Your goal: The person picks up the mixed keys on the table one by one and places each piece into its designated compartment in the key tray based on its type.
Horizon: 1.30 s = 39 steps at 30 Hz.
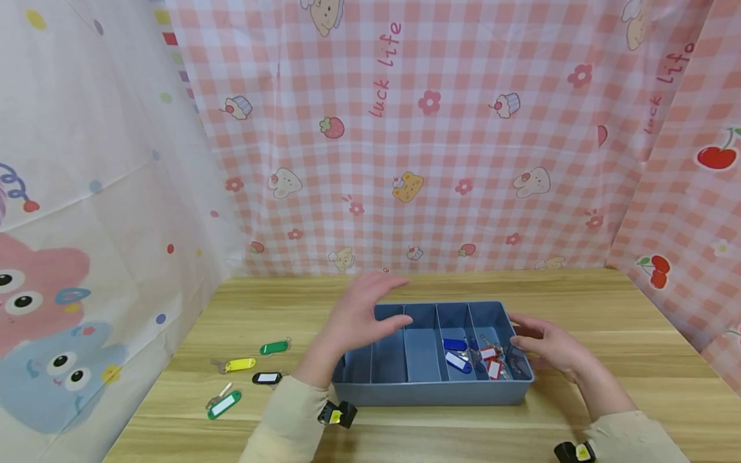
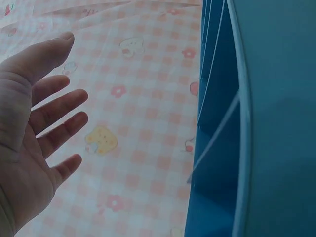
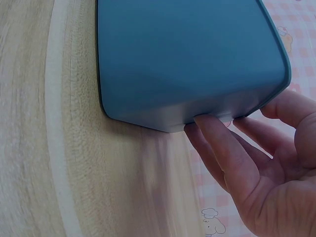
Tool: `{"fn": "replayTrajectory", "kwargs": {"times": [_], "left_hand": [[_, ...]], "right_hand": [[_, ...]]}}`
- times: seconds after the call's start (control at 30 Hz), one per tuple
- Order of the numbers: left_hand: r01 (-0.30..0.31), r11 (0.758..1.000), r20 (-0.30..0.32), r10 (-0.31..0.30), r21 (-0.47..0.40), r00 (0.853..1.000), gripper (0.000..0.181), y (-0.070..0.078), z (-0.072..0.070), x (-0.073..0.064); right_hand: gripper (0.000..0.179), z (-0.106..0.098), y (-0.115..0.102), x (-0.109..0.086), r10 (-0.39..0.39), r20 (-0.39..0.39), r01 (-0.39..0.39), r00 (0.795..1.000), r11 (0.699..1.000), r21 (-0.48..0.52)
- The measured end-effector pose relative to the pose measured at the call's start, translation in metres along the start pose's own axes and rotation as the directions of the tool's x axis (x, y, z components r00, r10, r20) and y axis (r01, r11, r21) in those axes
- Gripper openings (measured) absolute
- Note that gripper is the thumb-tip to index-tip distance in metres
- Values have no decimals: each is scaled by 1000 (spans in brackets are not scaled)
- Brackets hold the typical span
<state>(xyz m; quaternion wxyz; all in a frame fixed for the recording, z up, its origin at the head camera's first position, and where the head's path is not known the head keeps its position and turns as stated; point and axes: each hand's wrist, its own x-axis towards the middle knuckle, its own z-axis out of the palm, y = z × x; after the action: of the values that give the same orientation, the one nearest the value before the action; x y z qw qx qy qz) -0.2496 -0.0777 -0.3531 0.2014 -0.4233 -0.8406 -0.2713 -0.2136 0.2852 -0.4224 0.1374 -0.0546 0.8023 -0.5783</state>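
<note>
A blue-grey divided organizer box (image 1: 431,393) sits on the table. My right hand (image 1: 552,350) holds its right end, thumb over the rim and fingertips against the outer wall (image 3: 163,116). My left hand (image 1: 361,315) hovers over the box's left part with fingers spread and nothing in them; the left wrist view shows its palm (image 2: 29,173) beside the box. Blue key tags (image 1: 458,362) lie in the compartment second from the right. Red-framed key tags (image 1: 494,369) with keys lie in the rightmost one.
Left of the box, on the wooden table (image 1: 446,437), lie a green key tag (image 1: 274,348), a yellow one (image 1: 240,364), a black one (image 1: 267,378) and another green tag (image 1: 224,405). A pink checked cloth (image 1: 440,148) hangs behind, a white patterned cloth (image 1: 133,212) at left.
</note>
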Motion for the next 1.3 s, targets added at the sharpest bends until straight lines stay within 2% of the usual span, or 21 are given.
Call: {"fn": "replayTrajectory", "kwargs": {"times": [0.27,0.47,0.73,0.93,1.3], "left_hand": [[-37,995,-91,45,89,995,61,-9,-12,-14],[-35,986,-94,51,163,994,65,-13,-19,-24],[-75,966,-86,99,247,991,68,-24,-26,-38],[-57,958,-78,82,280,994,67,-34,-30,-50],[7,949,-76,18,314,997,63,-60,-37,-82]], "right_hand": [[65,1,0,0,-1,-1,1,1000,1000,-3],[65,1,-3,-2,11,-10,-11,1000,1000,-9],[64,1,-3,-2,33,-17,-33,999,999,-9],[64,0,-3,-2,34,-16,-34,999,999,-11],[63,1,-3,-3,27,-22,-27,999,1000,-1]]}}
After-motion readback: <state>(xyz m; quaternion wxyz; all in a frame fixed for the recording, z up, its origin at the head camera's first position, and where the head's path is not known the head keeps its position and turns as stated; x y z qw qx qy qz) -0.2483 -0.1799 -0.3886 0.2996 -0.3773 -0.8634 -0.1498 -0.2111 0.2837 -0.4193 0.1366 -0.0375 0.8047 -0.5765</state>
